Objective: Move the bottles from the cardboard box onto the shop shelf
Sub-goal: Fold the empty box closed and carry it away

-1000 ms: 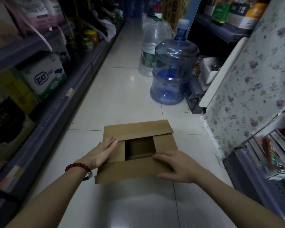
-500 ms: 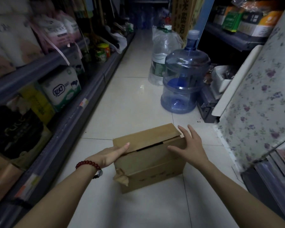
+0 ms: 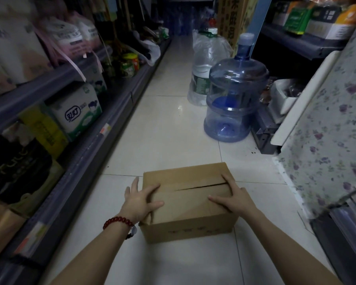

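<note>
Since half a second ago our hands have come off the box's sides and onto its top, and the flaps now lie almost flat with only a thin dark seam between them. Our left hand point(image 3: 141, 199) lies spread at the 9 o'clock edge of the cardboard box point(image 3: 188, 200), fingers straight and pressing the flap, while our right hand point(image 3: 232, 197) presses likewise at 3 o'clock, gripping nothing. We see the box on the floor point(image 3: 167, 128) at 6 o'clock, the shop shelf point(image 3: 74, 161) at 9 o'clock, and a blue water jug point(image 3: 232, 95) toward 12 o'clock.
</note>
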Motion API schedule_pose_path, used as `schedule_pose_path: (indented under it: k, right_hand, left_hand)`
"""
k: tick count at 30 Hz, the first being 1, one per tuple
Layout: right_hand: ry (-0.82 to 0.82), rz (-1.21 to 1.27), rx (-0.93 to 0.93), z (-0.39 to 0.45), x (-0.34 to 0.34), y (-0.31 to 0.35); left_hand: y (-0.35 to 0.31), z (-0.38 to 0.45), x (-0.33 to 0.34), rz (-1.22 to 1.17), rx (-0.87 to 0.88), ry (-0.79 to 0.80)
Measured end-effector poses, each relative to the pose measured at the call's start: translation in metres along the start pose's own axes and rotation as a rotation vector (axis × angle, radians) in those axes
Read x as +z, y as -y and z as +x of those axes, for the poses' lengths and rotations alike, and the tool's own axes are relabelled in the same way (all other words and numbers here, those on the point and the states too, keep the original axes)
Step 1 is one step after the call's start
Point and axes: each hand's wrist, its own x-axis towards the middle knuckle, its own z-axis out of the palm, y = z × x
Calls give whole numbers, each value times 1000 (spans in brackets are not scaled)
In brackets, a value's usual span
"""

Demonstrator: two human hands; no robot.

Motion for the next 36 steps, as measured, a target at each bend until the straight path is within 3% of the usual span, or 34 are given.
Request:
schedule_pose_path:
  k: [5, 10, 15, 22, 36]
  right_hand:
    - [-8, 152, -68, -7, 2, -2]
    - [-22, 211, -53, -28, -13, 10]
    - [-44, 207, -13, -77, -68, 59]
    - [-76, 204, -19, -160, -164, 163]
    - [-147, 219, -79, -306, -367, 435]
  left_hand:
    - [4, -4, 12, -411, -24, 55]
    - [-10, -15, 0, -523, -9, 56]
    - [-55, -55, -61, -549, -1, 49]
    - [-134, -125, -192, -592, 1, 58]
    - [-278, -238, -522, -583, 152, 97]
